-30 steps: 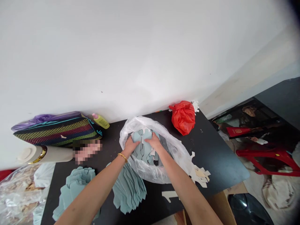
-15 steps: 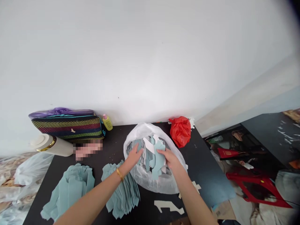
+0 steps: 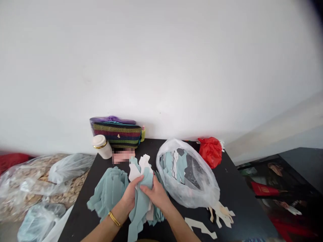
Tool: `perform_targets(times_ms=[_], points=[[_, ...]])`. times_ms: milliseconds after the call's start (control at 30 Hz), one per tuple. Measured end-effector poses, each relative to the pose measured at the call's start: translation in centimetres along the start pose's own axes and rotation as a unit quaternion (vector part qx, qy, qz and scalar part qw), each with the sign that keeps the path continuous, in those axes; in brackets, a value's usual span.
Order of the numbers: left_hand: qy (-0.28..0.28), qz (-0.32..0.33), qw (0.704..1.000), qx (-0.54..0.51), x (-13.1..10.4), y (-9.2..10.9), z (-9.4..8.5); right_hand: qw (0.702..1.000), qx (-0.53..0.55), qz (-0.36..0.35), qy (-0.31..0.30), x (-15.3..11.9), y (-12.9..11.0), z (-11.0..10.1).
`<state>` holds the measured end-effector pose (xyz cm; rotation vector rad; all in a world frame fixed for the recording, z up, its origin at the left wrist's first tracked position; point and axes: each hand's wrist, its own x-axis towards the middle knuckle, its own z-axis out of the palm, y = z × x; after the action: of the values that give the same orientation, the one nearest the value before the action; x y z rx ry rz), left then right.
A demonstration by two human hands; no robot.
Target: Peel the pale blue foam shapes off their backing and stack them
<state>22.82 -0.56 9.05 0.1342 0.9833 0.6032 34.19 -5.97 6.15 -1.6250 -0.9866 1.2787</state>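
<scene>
Between both hands I hold a few flat cut pieces (image 3: 142, 191), pale blue and white with wavy edges. My left hand (image 3: 131, 195) grips them from the left, a gold bangle on its wrist. My right hand (image 3: 156, 193) pinches the other side, thumb on top. A pile of blue cut pieces (image 3: 108, 188) lies to the left of my left hand. Partly hidden behind my right hand is a second blue stack (image 3: 159, 215). To the right stands an open clear plastic bag (image 3: 199, 191) with more blue and white pieces (image 3: 176, 164) inside.
A white lidded bottle (image 3: 103, 148), a striped pouch (image 3: 117, 134) and a red plastic bag (image 3: 210, 153) stand along the black table's (image 3: 242, 201) back. White cut-outs (image 3: 202, 227) lie at the front right. Filled clear bags (image 3: 60, 185) sit left of the table.
My hands have come out of the plastic bag, bringing blue and white pieces over the stack on the left. The camera view has shifted left.
</scene>
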Motion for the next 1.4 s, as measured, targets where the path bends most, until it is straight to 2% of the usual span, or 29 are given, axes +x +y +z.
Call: perform_targets(times_ms=[100,167,233,267,300,333,367,400,433,500,533,600,700,800,967,1100,1233,1333,1400], points=[[0.028,0.033,0.999,-0.028,-1.8,1.8,-3.6,0.982,-0.18,-0.053,0.02,0.0,-2.3,2.5],[0.005,0.027,0.998,-0.055,-2.5,2.4,-5.9,0.966,-0.236,-0.091,0.057,-0.4,-5.0,3.8],[0.001,0.033,0.997,-0.068,-3.0,2.7,-7.7,0.95,-0.26,-0.165,0.047,-0.8,-8.5,4.9],[0.019,0.053,0.996,-0.071,-3.2,2.8,-8.5,0.938,-0.265,-0.222,-0.002,-1.0,-10.2,5.4],[0.044,0.08,0.993,-0.075,-3.4,2.8,-9.0,0.922,-0.261,-0.276,-0.079,-1.1,-11.7,5.9],[0.069,0.107,0.989,-0.079,-3.6,2.8,-9.4,0.905,-0.25,-0.307,-0.156,-1.0,-12.8,6.2],[0.085,0.127,0.985,-0.083,-3.9,2.8,-9.7,0.895,-0.24,-0.314,-0.205,-0.8,-13.4,6.4],[0.086,0.131,0.984,-0.09,-4.2,2.7,-9.8,0.898,-0.236,-0.302,-0.216,-0.5,-13.5,6.5],[0.068,0.12,0.985,-0.099,-4.4,2.6,-9.9,0.912,-0.239,-0.272,-0.193,-0.1,-12.9,6.4],[0.018,0.083,0.989,-0.123,-5.0,2.3,-9.8,0.944,-0.257,-0.185,-0.093,0.7,-10.3,5.9],[0.0,0.073,0.988,-0.133,-5.2,2.1,-9.8,0.953,-0.259,-0.14,-0.077,0.9,-8.5,5.6],[-0.006,0.074,0.986,-0.148,-5.4,1.6,-9.8,0.962,-0.238,-0.082,-0.103,0.7,-4.9,5.4],[0.044,0.082,0.986,-0.14,-5.6,0.9,-9.9,0.969,-0.211,-0.074,-0.103,-0.4,-1.8,6.0],[0.085,0.063,0.986,-0.13,-5.8,0.7,-9.9,0.972,-0.206,-0.088,-0.066,-1.1,-1.8,7.1],[0.068,0.072,0.988,-0.123,-6.4,1.2,-9.7,0.981,-0.186,-0.052,-0.031,-0.3,-2.9,7.9],[0.086,0.117,0.984,-0.101,-6.4,1.1,-10.1,0.99,-0.126,-0.025,-0.058,-0.1,-2.2,8.2],[0.086,0.102,0.988,-0.073,-6.2,1.0,-10.4,0.997,-0.038,0.002,-0.07,-1.0,-1.8,8.7],[0.093,0.108,0.987,-0.068,-6.3,1.6,-10.7,0.998,0.044,0.008,-0.052,-1.2,-2.3,7.3],[0.106,0.12,0.985,-0.058,-6.5,2.3,-11.1,0.999,0.049,0.009,-0.014,-0.9,-2.4,4.9]])
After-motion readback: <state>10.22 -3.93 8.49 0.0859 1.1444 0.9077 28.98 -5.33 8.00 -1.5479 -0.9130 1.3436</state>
